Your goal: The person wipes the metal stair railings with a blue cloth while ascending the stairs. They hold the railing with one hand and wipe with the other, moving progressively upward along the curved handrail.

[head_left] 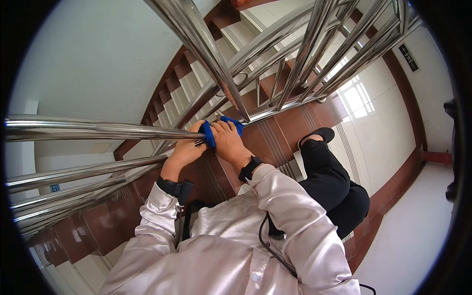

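A blue cloth (209,134) is wrapped about a shiny metal railing bar (98,129) that comes in from the left. My left hand (186,151) curls round the bar and the cloth from the left side, closed. Right beside it, my right hand (228,141) presses over the cloth with its fingers bent, and a blue end of cloth sticks out past the fingertips. Both hands touch or nearly touch each other. The cloth's underside, and part of the bar beneath my hands, are hidden.
Another thick metal post (201,46) rises just ahead of my hands. More railing bars (83,175) run at the left. Stairs with brown risers (265,137) lie below, and further steps (187,81) go beyond the railing. A tiled landing (381,142) and white wall (418,221) are at right.
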A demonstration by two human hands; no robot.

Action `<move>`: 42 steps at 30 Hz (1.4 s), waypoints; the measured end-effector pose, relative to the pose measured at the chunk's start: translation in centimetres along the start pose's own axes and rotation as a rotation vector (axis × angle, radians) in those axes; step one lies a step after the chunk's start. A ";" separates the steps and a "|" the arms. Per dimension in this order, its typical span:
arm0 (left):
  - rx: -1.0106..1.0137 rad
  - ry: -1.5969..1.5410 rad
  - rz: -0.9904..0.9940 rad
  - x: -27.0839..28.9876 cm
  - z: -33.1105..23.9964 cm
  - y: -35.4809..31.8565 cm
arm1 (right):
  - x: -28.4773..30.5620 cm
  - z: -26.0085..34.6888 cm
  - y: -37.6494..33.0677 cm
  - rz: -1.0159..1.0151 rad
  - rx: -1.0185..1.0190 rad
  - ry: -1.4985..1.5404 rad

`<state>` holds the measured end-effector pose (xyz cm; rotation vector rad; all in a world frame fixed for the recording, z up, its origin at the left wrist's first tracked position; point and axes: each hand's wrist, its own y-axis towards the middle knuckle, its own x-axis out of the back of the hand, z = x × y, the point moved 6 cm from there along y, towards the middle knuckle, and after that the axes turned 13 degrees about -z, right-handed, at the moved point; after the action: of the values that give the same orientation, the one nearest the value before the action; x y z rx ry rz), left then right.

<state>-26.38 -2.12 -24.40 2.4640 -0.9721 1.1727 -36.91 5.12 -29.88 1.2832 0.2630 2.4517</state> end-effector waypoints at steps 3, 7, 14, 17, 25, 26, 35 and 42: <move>0.020 0.017 0.038 -0.4 0.5 0.2 | 0.3 -2.1 -0.4 -0.063 -0.006 -0.281; 0.096 0.023 0.106 -0.9 0.1 0.8 | -0.7 -4.2 -0.6 -0.159 0.019 -0.401; 0.121 0.083 0.086 -1.2 1.5 0.8 | -0.7 0.8 -1.4 0.028 -0.205 -0.266; 0.078 0.099 0.077 -1.2 1.6 0.8 | -0.7 2.0 -1.5 0.083 -0.173 -0.274; 0.057 0.119 0.027 -1.1 2.2 0.1 | 0.9 0.0 0.4 0.044 -0.142 -0.119; 0.056 0.108 0.027 -1.2 2.0 0.4 | 0.8 -0.2 0.3 -0.011 -0.152 -0.079; 0.079 -0.169 -0.020 1.8 -2.4 0.2 | 2.6 3.3 0.0 -0.206 -0.405 0.562; 0.092 -0.272 0.011 1.1 -2.0 0.3 | 2.8 4.2 -1.4 -0.226 -0.832 0.661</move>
<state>-27.23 -1.90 -22.25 2.7473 -1.0212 0.9191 -34.62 7.56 -25.80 0.0877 -0.4016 2.2869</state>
